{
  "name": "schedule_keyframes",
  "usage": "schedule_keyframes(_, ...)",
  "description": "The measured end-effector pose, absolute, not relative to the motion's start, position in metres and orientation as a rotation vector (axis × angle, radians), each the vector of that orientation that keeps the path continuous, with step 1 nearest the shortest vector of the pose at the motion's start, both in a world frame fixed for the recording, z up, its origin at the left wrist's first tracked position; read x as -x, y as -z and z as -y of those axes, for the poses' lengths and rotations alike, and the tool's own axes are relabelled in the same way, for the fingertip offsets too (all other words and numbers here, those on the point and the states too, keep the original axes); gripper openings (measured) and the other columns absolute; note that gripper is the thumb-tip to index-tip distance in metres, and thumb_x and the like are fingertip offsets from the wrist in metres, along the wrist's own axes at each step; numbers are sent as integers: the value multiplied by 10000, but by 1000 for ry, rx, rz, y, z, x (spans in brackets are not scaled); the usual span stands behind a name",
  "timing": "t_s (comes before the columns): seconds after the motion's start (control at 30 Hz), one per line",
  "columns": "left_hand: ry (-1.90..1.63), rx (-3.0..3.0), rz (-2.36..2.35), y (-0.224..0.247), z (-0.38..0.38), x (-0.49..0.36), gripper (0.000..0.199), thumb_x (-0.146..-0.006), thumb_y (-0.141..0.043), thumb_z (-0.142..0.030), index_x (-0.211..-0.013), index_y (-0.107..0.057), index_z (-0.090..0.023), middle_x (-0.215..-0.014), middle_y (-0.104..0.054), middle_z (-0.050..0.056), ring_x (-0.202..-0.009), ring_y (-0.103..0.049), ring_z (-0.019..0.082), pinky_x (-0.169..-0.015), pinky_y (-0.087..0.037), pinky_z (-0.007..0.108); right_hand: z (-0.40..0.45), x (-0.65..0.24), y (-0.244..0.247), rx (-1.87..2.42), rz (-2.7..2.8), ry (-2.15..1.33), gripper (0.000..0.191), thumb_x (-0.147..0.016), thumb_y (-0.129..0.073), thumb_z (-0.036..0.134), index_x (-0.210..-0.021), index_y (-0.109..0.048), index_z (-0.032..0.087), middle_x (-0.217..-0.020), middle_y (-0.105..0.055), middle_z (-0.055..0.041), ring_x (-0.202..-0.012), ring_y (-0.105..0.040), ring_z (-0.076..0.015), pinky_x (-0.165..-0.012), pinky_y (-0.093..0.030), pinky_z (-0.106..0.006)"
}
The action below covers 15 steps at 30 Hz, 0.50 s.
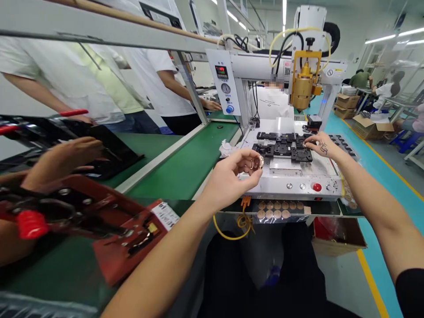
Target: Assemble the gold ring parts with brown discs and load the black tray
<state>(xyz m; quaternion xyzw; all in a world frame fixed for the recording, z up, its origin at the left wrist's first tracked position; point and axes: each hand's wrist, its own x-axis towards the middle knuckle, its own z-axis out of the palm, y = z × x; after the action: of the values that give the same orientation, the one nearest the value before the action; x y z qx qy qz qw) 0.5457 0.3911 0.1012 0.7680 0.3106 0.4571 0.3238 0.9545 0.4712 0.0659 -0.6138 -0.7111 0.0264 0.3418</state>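
The left hand [232, 174] is curled, with its thumb and fingers pinching at least one shiny copper piece [257, 163], in front of the white machine [265, 190]. I cannot tell if there is more than one.

From there, the right hand [321, 145] is between two and three o'clock. Its fingertips are close together at the black blocks [283, 150] on the machine; I cannot tell if they pinch anything. The blocks sit too close together to count.

At one o'clock, above the blocks, hangs one gold nozzle [302, 90]. At three o'clock is one red button [317, 187]. At four o'clock lie ten round tan discs [277, 214], six in the back row and four in front. At twelve o'clock is one blue knob [229, 108]. At eight o'clock is one red clamp [115, 258].
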Motion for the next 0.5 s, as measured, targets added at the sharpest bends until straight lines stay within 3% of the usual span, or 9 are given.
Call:
schedule_keyframes(0.1, -1216, -1999, -878, -76, -377, -542, 350, -839, -757, -314, -1169, -696, -214, -970, -740, 36, -824, -700, 182, -828, -626, 343, -412, -950, -44, 1637, 1662, 92, 311, -1049, -602, 451, -1109, -760, 190, -1023, -664, -123, -1022, -595, -295, -980, -486, -466)
schedule_keyframes(0.23, -1027, -1939, -892, -26, -364, -537, 351, -849, -755, -336, -1170, -679, -216, -943, -751, 29, -773, -702, 180, -780, -623, 337, -317, -946, 3, 1678, 1454, 248, 344, -945, -746, 559, -1042, -705, 231, -973, -624, -67, -894, -577, -264, -868, -506, -430)
schedule_keyframes(0.3, -862, -1963, -797, 3, -363, -544, 328, -845, -756, -325, -1145, -686, -214, -970, -775, 38, -804, -725, 190, -805, -627, 344, -287, -941, 23, 1707, 1389, 282, 400, -923, -749, 623, -976, -673, 234, -964, -613, -70, -930, -586, -287, -898, -509, -462)
schedule_keyframes(0.4, -615, -2073, -612, 46, -367, -564, 308, -815, -780, -282, -1105, -702, -217, -1187, -807, 92, -1114, -767, 260, -1030, -600, 398, -271, -920, 41, 1732, 1279, 380, 414, -929, -747, 635, -975, -650, 235, -992, -630, -99, -1004, -594, -324, -990, -497, -531)
schedule_keyframes(0.5, -448, -2184, -482, 83, -375, -578, 285, -802, -802, -248, -1067, -701, -218, -1528, -692, 147, -1549, -543, 332, -1310, -391, 482, -268, -876, 58, 1683, 1390, 271, 276, -1015, -695, 525, -1013, -680, 249, -980, -674, -115, -973, -620, -315, -971, -520, -517)
